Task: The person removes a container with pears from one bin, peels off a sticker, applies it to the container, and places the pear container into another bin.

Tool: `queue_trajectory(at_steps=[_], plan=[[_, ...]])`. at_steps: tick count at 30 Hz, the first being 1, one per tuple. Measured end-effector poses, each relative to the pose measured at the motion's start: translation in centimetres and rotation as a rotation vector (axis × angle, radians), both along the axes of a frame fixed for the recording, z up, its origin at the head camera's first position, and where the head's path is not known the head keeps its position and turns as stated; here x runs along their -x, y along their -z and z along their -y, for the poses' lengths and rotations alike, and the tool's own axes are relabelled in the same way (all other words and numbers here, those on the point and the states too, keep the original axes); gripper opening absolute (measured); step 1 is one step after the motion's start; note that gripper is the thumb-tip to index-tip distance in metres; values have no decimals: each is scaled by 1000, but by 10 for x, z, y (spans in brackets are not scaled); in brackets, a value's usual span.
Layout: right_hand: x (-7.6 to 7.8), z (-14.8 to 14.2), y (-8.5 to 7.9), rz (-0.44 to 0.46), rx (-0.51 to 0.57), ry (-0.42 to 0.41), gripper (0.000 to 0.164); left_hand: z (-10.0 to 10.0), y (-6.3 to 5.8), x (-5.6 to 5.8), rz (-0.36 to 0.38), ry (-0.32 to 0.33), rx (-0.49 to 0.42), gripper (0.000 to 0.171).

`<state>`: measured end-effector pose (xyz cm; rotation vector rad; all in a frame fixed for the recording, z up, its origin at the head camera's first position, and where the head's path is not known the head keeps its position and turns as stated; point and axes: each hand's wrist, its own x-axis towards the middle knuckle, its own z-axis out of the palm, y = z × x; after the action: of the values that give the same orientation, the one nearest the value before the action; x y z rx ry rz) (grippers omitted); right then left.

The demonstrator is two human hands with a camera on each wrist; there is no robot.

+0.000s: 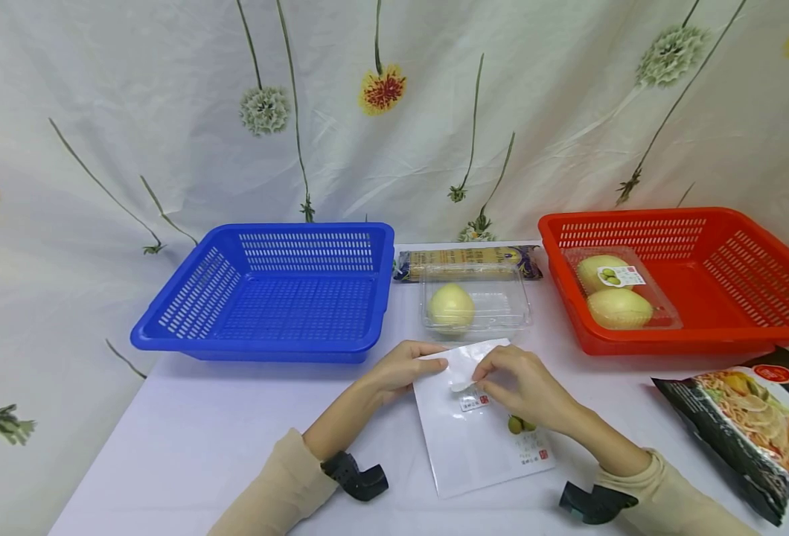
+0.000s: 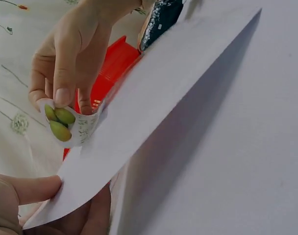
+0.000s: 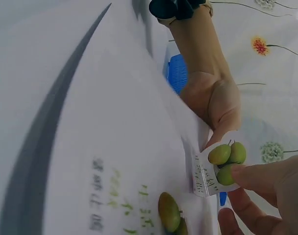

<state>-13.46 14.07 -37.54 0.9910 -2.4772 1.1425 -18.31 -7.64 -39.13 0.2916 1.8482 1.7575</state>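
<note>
My left hand holds a white backing sheet by its upper left corner, thumb on top and fingers beneath, as the left wrist view shows. A sticker with green fruits and small print on it is pinched between the thumb and fingers of my right hand. It curls up, and its lower edge still meets the sheet in the right wrist view. Another fruit sticker lies flat at the sheet's right side. Just beyond the sheet stands a clear plastic box with one pale yellow-green fruit in its left half.
A blue basket stands at the left. The red basket at the right holds a labelled clear box with two pale fruits. Behind the middle box lies a long noodle packet; a black food bag lies near right.
</note>
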Motion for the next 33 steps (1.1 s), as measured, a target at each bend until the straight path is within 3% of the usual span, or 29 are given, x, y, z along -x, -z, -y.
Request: queue_trajectory(at_steps=[3, 4, 6, 11, 13, 16, 20, 23, 25, 28, 33], plan=[[0, -1, -1, 46, 2, -19, 20, 0, 4, 2, -58, -32, 76, 35], [1, -1, -2, 66, 5, -21, 20, 0, 6, 2, -112, -43, 123, 33], [2, -2, -3, 101, 13, -23, 19, -1, 7, 2, -269, -60, 251, 29], [8, -4, -7, 135, 31, 3, 17, -4, 1, -4, -751, -110, 619, 24], [11, -6, -8, 141, 36, 20, 15, -6, -4, -7, -878, -130, 714, 25], [17, -9, -12, 149, 46, 42, 11, -9, -14, -11, -976, -156, 757, 25], [29, -13, -20, 130, 87, 67, 9, -16, -28, -8, -992, -159, 540, 24], [37, -16, -27, 114, 143, 102, 8, -24, -37, -2, -947, -152, 342, 24], [43, -16, -32, 118, 192, 128, 9, -30, -42, 3, -903, -158, 268, 24], [53, -16, -37, 129, 269, 157, 9, -40, -47, 11, -870, -202, 226, 20], [69, -14, -47, 166, 362, 190, 20, -53, -53, 25, -864, -379, 198, 22]])
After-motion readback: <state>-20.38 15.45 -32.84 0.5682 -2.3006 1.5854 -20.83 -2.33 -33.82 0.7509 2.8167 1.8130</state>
